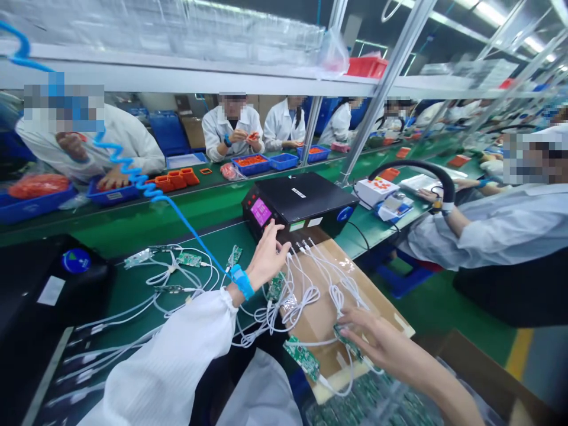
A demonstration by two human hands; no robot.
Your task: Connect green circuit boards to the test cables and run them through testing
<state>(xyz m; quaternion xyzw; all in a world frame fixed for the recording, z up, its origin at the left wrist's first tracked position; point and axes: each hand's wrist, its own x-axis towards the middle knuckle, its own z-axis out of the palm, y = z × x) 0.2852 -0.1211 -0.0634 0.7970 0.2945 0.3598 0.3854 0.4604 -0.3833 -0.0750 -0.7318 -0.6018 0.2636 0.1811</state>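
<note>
My left hand, with a blue wrist strap, reaches to the front of a black box-shaped device. Its fingers are apart and hold nothing; the fingertips are at the panel just below the lit purple screen. My right hand has its fingers closed on a small green circuit board, mostly covered by them. White cables run from the device's front. Another green circuit board, with a white cable plugged in, lies beside my right hand on a brown cardboard sheet.
On the left stands a second black device with white cables. Several cabled boards lie on the green bench. A coiled blue hose hangs across the view. Many boards fill a container below. Co-workers sit opposite and at right.
</note>
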